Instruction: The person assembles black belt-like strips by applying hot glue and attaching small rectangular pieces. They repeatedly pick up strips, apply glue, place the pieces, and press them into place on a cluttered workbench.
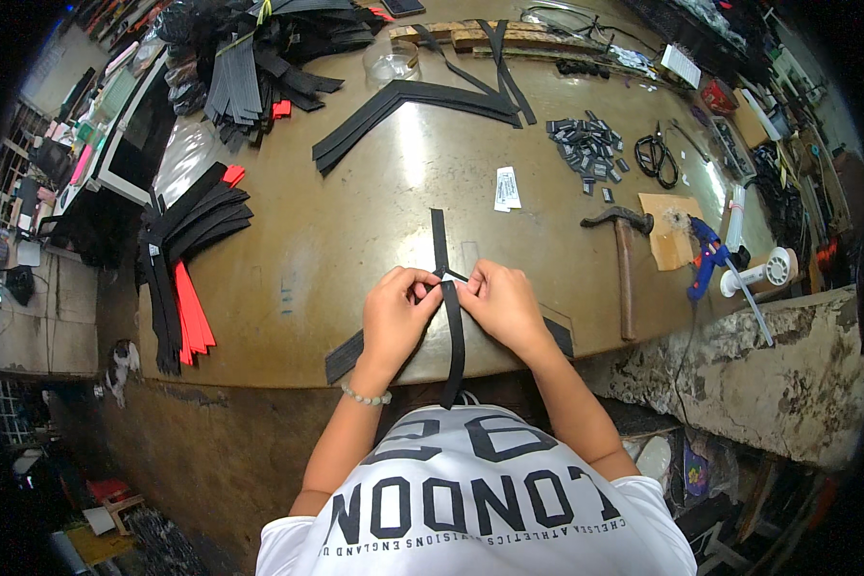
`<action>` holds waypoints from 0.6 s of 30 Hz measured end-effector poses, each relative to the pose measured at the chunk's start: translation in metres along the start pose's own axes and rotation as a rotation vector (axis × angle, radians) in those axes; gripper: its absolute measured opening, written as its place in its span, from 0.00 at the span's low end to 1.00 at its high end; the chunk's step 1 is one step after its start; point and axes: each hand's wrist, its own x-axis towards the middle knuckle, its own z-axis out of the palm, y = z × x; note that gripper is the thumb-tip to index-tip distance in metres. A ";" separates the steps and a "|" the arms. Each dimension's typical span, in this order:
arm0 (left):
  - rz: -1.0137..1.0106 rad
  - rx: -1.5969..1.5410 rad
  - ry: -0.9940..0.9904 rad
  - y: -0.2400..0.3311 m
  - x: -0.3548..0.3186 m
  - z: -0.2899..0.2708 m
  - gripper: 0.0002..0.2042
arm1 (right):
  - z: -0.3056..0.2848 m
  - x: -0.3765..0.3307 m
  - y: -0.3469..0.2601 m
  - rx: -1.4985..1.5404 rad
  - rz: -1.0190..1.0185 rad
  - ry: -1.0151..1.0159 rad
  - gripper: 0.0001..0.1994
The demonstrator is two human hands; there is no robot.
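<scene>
A long black strap (452,331) lies across the near edge of the brown worktable (355,221) and hangs over it toward me. My left hand (396,312) and my right hand (502,302) meet over the strap, fingertips pinching it where a small dark buckle piece (448,277) sits. The strap's far end (438,230) runs straight away from me on the tabletop. A wider black strip (345,356) lies under my left wrist at the table edge.
A hammer (623,259) lies right of my hands, beside a blue glue gun (708,257). Small dark metal clips (586,149), scissors (655,158), a white tag (507,188) and black strap bundles (413,101) lie farther off. Black and red strips (187,278) hang at left.
</scene>
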 end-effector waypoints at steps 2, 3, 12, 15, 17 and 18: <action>-0.080 -0.006 -0.028 0.001 0.001 0.000 0.09 | -0.006 -0.006 -0.006 -0.020 -0.040 -0.009 0.11; -0.138 -0.002 -0.045 0.002 0.002 0.000 0.10 | -0.008 -0.008 -0.009 -0.038 -0.050 -0.015 0.11; -0.055 0.146 -0.006 0.005 -0.009 0.005 0.08 | 0.000 0.072 0.007 0.299 -0.146 -0.176 0.08; 0.115 0.256 0.032 0.005 -0.012 0.007 0.09 | 0.002 0.100 0.005 0.173 -0.077 -0.243 0.08; 0.181 0.366 0.009 0.006 -0.016 0.007 0.14 | -0.001 0.102 0.000 0.064 -0.154 -0.097 0.11; 0.178 0.378 -0.008 0.007 -0.020 0.007 0.14 | -0.004 0.096 0.001 0.085 -0.223 0.097 0.12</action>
